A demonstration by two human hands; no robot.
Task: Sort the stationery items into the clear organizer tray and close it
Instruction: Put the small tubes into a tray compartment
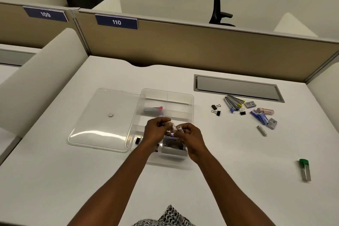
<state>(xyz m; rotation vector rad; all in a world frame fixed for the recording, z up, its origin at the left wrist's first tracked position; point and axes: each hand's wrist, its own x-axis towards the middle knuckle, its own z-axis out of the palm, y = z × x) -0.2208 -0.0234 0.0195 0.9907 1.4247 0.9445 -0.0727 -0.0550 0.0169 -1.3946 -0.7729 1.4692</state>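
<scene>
The clear organizer tray (183,97) stands open mid-desk, its clear lid (99,121) lying flat to its left. Over the tray's near half, my left hand (156,132) and my right hand (190,137) each hold a small whitish cylinder (174,127), their ends close together. A grey and pink marker (152,109) lies in a middle compartment. A grey tape dispenser (174,149) and a black binder clip (138,140) sit in the near compartments, partly hidden by my hands.
Loose stationery lies to the right: binder clips (216,109), staple boxes and lead cases (233,103), a pink eraser case (266,111), a grey cylinder (262,130), and a green-capped tube (305,169). A grey cable hatch (238,88) sits behind them.
</scene>
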